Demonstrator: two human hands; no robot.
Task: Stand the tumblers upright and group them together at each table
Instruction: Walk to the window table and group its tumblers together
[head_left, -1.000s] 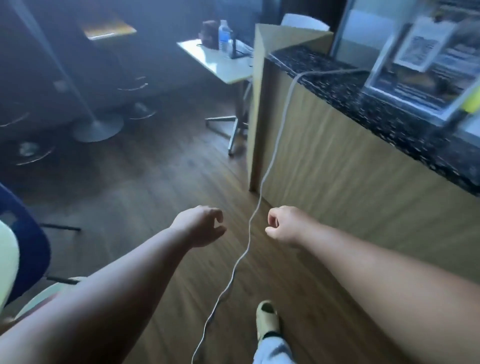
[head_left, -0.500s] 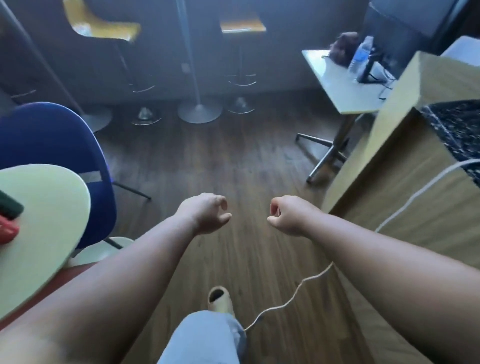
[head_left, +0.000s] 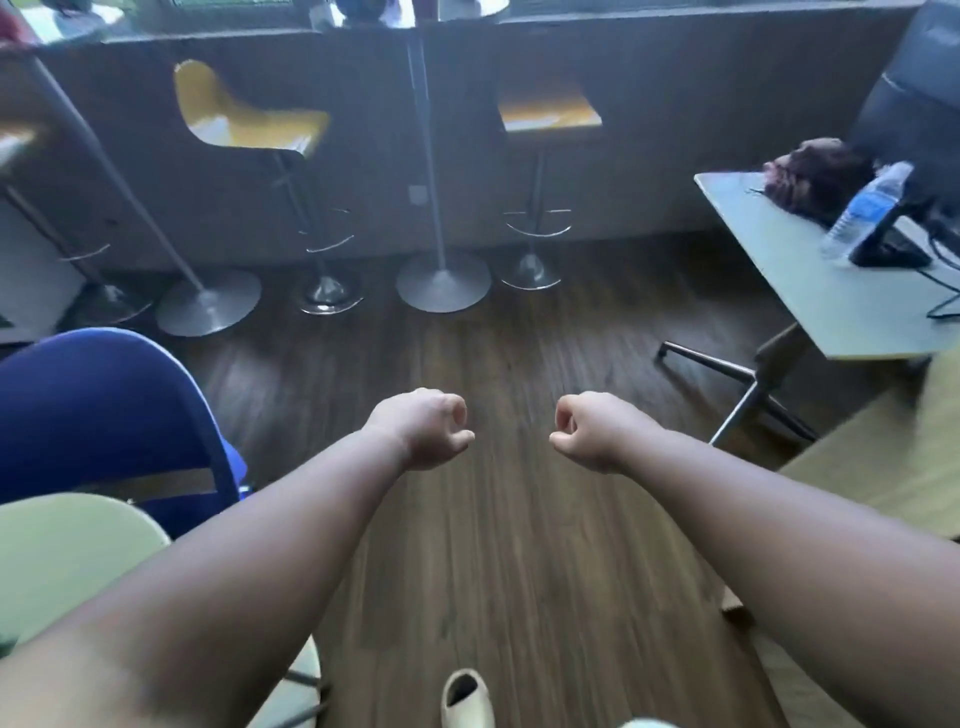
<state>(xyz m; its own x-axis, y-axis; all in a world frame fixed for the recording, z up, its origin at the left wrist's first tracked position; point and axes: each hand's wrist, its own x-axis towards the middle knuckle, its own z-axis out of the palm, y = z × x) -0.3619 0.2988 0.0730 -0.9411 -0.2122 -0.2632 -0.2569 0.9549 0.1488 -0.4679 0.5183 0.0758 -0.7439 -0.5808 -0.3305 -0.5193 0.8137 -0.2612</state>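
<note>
A: Far left, a round pale table (head_left: 67, 551) is seen at the frame edge, with a blue chair (head_left: 98, 410) just behind it. No tumblers can be made out in view.

B: Noted. Further back, two yellow bar stools (head_left: 249, 122) are stood along a dark wall.

A: Centre: left hand (head_left: 423, 428) is held over the wooden floor (head_left: 519, 545), fingers curled, nothing gripped. Right hand (head_left: 589, 431) likewise curled and empty. The hands are held near each other, not touching.

B: Far right, a water bottle (head_left: 865, 210) is recorded on a grey table (head_left: 810, 291).
</note>
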